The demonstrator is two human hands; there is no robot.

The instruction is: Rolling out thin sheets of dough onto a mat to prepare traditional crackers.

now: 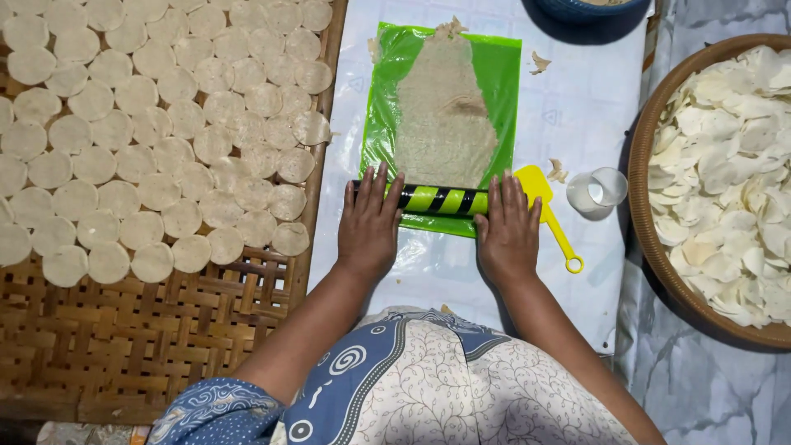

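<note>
A black-and-lime striped rolling pin [441, 200] lies across the near end of a green plastic sheet [503, 74]. My left hand [368, 224] presses flat on its left end and my right hand [507, 227] presses flat on its right end, fingers stretched forward. Flattened pale dough [442, 115] spreads over the sheet beyond the pin, tapering toward the far edge. The sheet rests on a white cloth [577, 107].
A woven bamboo tray [165, 330] at left holds several rows of round dough discs [148, 124]. A yellow plastic scraper [548, 214] and a clear round cutter cup [597, 191] sit at right. A round basket [651, 247] of white chips stands at far right. A blue bowl [585, 10] sits at the top.
</note>
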